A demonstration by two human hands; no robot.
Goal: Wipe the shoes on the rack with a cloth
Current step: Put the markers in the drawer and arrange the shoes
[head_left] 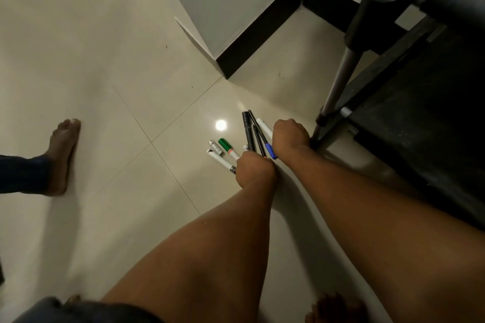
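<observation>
No shoe and no cloth is in view. The black shoe rack (409, 118) stands at the right, its metal leg (338, 89) reaching down to the floor. Both my hands are low on the tiled floor beside that leg, among several pens and markers. My left hand (256, 169) is closed like a fist over the near ends of two black pens (248, 131) and some white markers (221, 161). My right hand (290, 134) is closed over a white marker with a blue cap (270, 151), which sticks out on both sides of it.
A green-capped marker (227, 146) and a small silver tube (215, 147) lie loose on the tiles. Another person's bare foot (61, 155) stands at the left. A white wall corner with black skirting (252, 34) juts out behind. My own toes (333, 307) show at the bottom.
</observation>
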